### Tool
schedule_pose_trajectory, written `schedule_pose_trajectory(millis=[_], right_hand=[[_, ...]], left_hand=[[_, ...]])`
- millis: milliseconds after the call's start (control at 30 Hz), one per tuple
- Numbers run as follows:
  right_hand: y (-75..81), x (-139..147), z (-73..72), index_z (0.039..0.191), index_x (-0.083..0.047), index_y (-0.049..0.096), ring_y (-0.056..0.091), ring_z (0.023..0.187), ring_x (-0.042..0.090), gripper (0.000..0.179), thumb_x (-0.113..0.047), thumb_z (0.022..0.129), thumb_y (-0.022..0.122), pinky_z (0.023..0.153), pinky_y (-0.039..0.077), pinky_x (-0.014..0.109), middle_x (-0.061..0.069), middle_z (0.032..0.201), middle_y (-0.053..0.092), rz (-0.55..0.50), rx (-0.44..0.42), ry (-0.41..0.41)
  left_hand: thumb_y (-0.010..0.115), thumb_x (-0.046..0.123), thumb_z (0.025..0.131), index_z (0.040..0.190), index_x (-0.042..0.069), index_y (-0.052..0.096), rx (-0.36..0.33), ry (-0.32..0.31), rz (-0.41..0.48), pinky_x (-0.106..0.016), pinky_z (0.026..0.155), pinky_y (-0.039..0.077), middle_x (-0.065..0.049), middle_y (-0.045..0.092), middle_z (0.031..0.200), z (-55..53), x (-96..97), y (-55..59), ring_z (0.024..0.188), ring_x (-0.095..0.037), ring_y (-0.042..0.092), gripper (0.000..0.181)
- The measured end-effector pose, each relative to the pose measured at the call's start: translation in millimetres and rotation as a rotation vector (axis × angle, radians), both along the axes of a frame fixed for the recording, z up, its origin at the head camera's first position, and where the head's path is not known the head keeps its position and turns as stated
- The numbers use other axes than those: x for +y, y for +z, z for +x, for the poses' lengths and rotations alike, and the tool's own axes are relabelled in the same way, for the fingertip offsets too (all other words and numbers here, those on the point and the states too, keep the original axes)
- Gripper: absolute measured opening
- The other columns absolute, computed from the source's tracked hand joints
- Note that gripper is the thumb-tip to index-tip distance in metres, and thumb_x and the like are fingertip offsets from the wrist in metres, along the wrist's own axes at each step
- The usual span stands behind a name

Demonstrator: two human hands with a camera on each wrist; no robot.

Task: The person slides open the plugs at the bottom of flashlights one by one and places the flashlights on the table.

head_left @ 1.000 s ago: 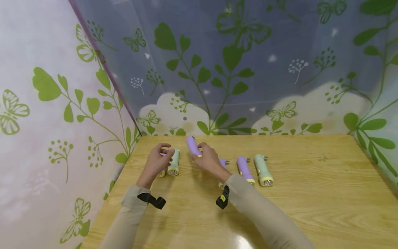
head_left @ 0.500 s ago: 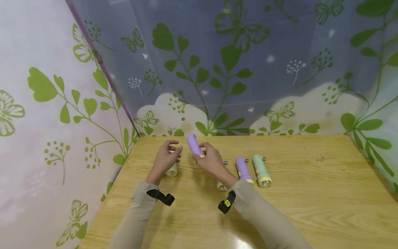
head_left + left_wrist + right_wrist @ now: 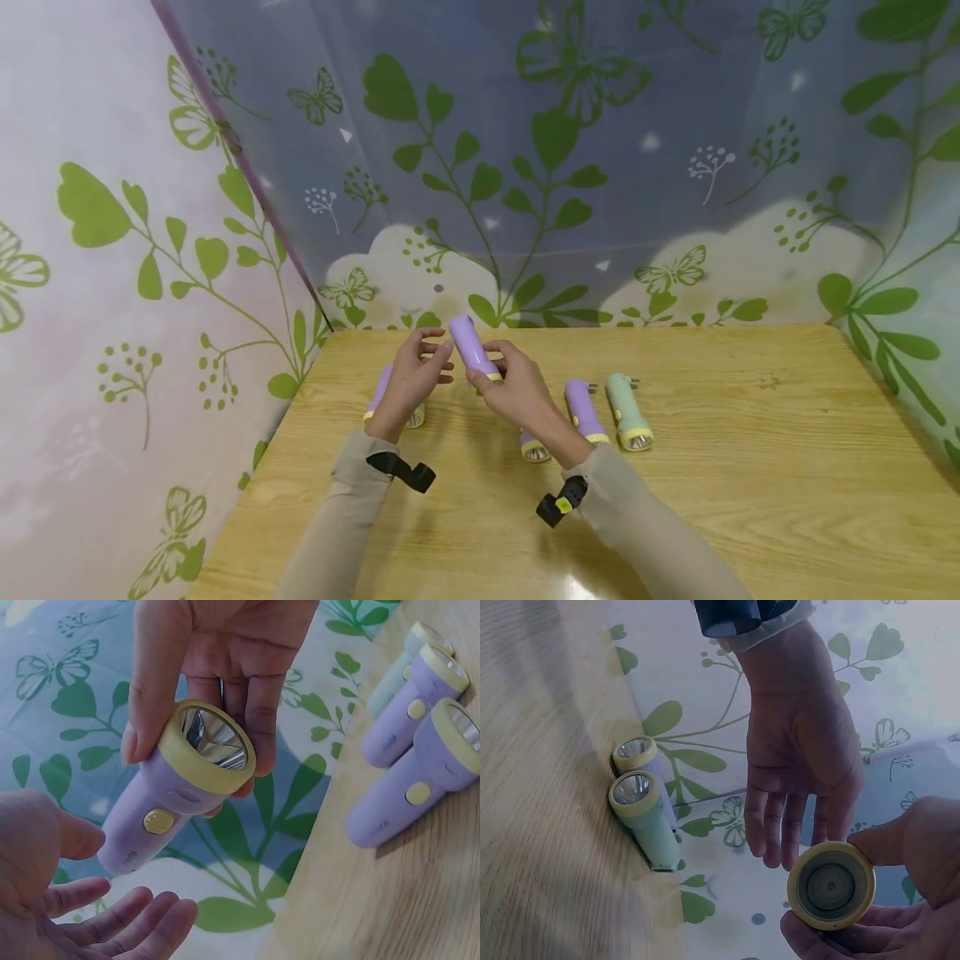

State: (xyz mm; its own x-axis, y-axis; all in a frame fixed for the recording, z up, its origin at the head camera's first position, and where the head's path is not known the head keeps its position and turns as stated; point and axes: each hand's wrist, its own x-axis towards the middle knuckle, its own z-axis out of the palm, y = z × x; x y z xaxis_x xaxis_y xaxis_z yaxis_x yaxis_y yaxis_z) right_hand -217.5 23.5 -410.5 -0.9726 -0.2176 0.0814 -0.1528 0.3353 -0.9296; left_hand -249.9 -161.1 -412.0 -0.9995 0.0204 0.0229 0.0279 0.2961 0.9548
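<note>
In the head view my right hand (image 3: 517,387) holds a purple flashlight (image 3: 468,342) raised over the table, thumb and fingers around its yellow head end. The left wrist view shows the lens and yellow switch of this flashlight (image 3: 161,810), with the right hand (image 3: 225,652) gripping the rim. Beside its tail end, my left hand (image 3: 415,375) has its fingers loosely extended, holding nothing. Behind the left hand lie a purple flashlight (image 3: 384,385) and a green flashlight (image 3: 649,817), both partly hidden in the head view.
To the right on the wooden table (image 3: 750,467) lie a purple flashlight (image 3: 535,451) partly under the right wrist, another purple flashlight (image 3: 583,404) and a green flashlight (image 3: 628,408). Plug prongs stick out near the tails of these last two. A patterned cloth (image 3: 450,167) hangs behind the table.
My left hand has moved right, from over the left flashlights to close beside the held one, uncovering the left purple flashlight. The right hand keeps holding its flashlight, with little movement.
</note>
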Motion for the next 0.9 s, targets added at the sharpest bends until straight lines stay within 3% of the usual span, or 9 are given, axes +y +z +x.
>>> schedule_pose_trajectory(millis=[333, 567, 900], right_hand=[[5.4, 13.1, 9.3, 0.144, -0.010, 0.049, 0.075, 0.090, 0.021, 0.052, -0.026, 0.098, 0.068, 0.067, 0.056, 0.030, 0.017, 0.121, 0.073, 0.012, 0.055, 0.001], [7.4, 16.8, 14.9, 0.144, -0.012, 0.050, 0.075, 0.092, 0.026, 0.052, -0.026, 0.098, 0.068, 0.065, 0.056, 0.029, 0.016, 0.121, 0.073, -0.012, 0.051, 0.013], [9.3, 18.3, 25.7, 0.144, -0.010, 0.050, 0.072, 0.083, 0.016, 0.053, -0.025, 0.097, 0.069, 0.061, 0.054, 0.028, 0.014, 0.116, 0.075, -0.005, 0.086, 0.024]], left_hand=[[0.056, 0.030, 0.105, 0.145, 0.009, 0.046, 0.022, -0.028, 0.046, -0.040, 0.082, 0.064, -0.025, 0.059, 0.129, 1.4, 7.3, 7.6, 0.095, -0.024, 0.069, 0.046], [0.055, 0.028, 0.105, 0.143, 0.012, 0.047, 0.051, -0.059, 0.092, -0.040, 0.082, 0.064, -0.021, 0.060, 0.128, 3.0, 13.1, 12.6, 0.104, -0.036, 0.068, 0.042], [0.052, 0.025, 0.107, 0.145, 0.012, 0.044, 0.078, -0.099, 0.101, -0.042, 0.082, 0.064, -0.021, 0.059, 0.129, 4.8, 17.2, 17.4, 0.096, -0.024, 0.069, 0.041]])
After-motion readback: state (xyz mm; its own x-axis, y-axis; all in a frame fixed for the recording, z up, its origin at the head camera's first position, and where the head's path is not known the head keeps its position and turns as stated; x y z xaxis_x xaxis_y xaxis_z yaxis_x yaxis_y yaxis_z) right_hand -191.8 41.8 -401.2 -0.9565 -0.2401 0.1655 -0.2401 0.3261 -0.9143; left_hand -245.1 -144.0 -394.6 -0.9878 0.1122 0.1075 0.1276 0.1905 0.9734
